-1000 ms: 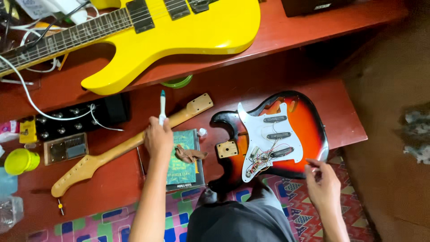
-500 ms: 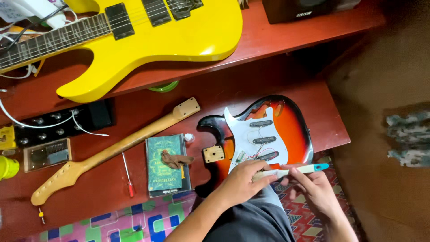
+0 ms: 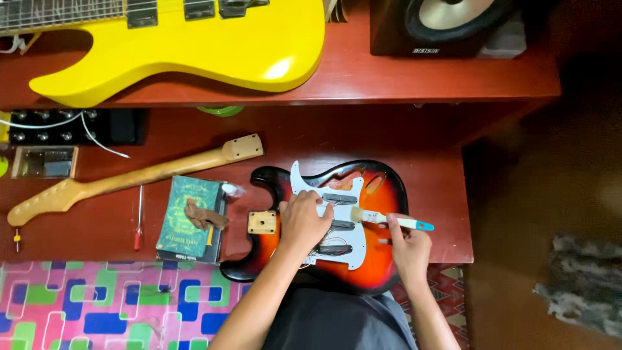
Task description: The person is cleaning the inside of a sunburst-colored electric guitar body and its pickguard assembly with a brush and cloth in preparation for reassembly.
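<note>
Now the left hand presses flat, open, on the sunburst guitar body; the right hand, at three o'clock, grips a small brush (blue-tipped handle).

A two-tier red-brown wooden bench is filling the view, a colourful patterned mat is lying below, and dim brown floor is stretching rightward.

Both forearms rise from six o'clock toward twelve. The left hand lies palm down, fingers curled. The right hand, at its three o'clock, pinches in a closed grip.
</note>
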